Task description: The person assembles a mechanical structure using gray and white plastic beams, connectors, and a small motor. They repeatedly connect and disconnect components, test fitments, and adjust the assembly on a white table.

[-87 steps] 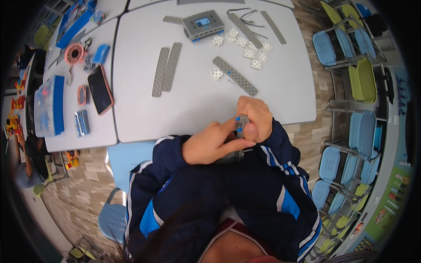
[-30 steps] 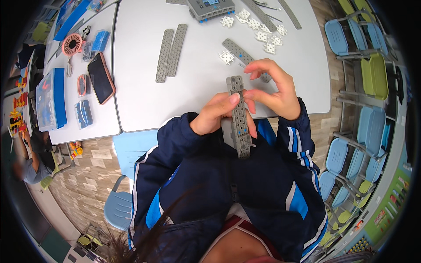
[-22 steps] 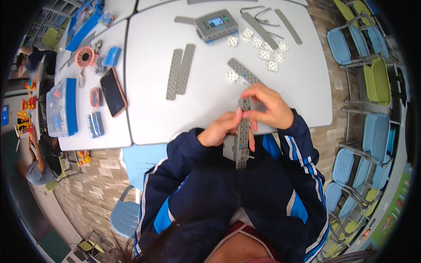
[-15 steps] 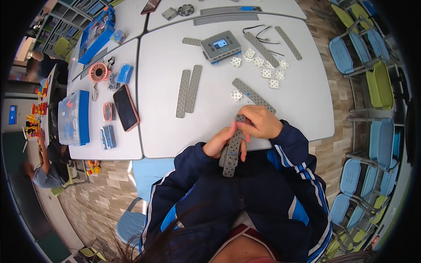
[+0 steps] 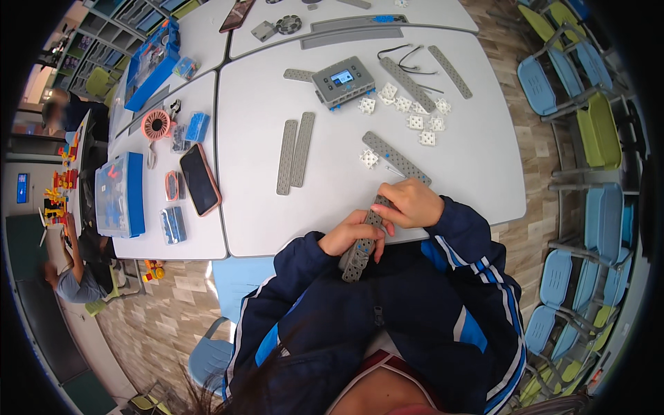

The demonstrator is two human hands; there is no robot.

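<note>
At the table's near edge, my left hand (image 5: 351, 232) is wrapped round a grey perforated plastic beam assembly (image 5: 357, 257), which slants down toward my jacket. Fingers of my right hand (image 5: 410, 203) close on the upper end of the same assembly. Small blue pins dot its surface; its underside is hidden. Just beyond my right hand lies a loose grey beam (image 5: 395, 156) with a blue pin in it. A white connector block (image 5: 369, 159) and a thin light rod (image 5: 395, 170) rest beside that beam.
Two grey beams (image 5: 302, 149) lie left of centre. Farther back stand a grey controller with a lit screen (image 5: 342, 81), white connector blocks (image 5: 415, 122) and black cables (image 5: 415, 66). Leftward are a phone (image 5: 200, 180), a pink fan (image 5: 158, 124) and a blue case (image 5: 120, 195).
The beam assembly has tilted, its lower end swinging slightly left. My left fingers now wrap over its front, and my right hand has shifted slightly downward on it.
</note>
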